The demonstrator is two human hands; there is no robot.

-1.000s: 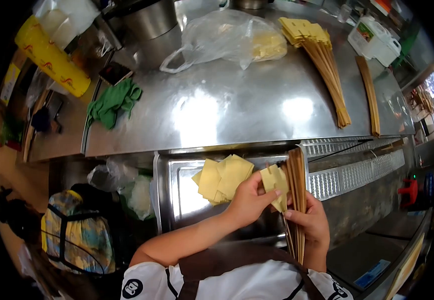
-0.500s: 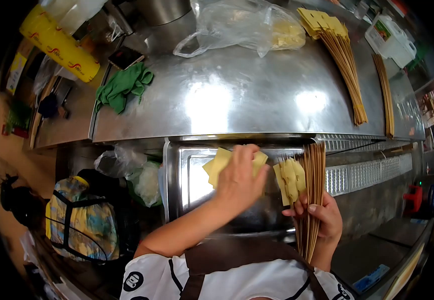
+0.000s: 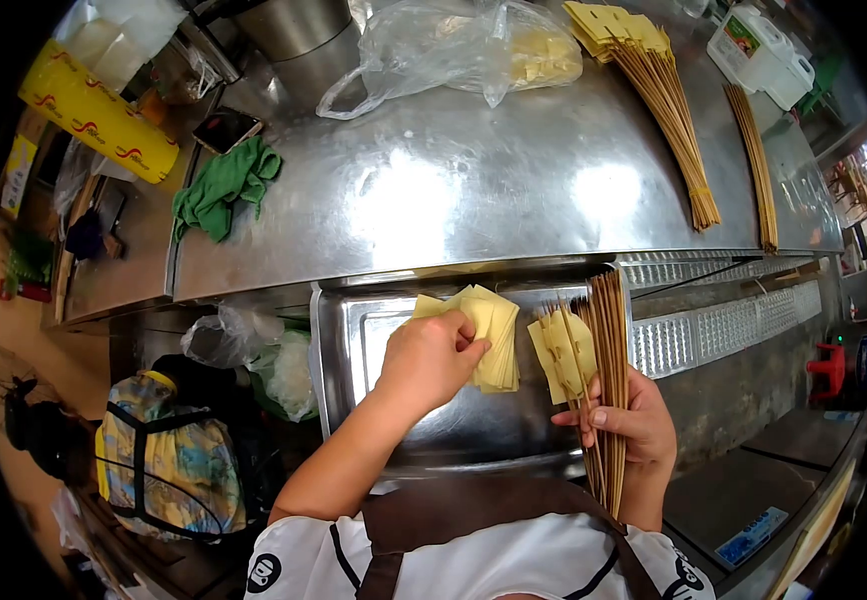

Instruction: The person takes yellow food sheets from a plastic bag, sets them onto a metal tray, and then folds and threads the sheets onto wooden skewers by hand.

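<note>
The sheets [image 3: 497, 338] probably weigh little and seem soft and bendy, so a lone one may flop or tear if tugged hard. They may cling to each other; a corner or free edge looks the best place for a pinch. The sticks [image 3: 610, 350] look stiff, thin and light, though a loose bundle could roll or splay; a grip low on the shafts, clear of the loaded ends, should suit them.

The sheets are pale yellow, flat and straight-edged, fanned in an overlapping pile inside the tray [image 3: 474, 432], toward its far side. The sticks are brown and stand in a close bunch over the tray's right edge. Beside them, just inside that edge, threaded pieces [image 3: 564, 352] of the same yellow sit folded in waves on stick ends.

The left hand [image 3: 430, 362] lies over the pile in the tray, fingers curled, thumb close to the forefinger; whether a sheet is pinched between them I cannot tell. The right hand [image 3: 630, 420], at the tray's right edge, has its fingers wrapped around the sticks, thumb pressed across them.
</note>
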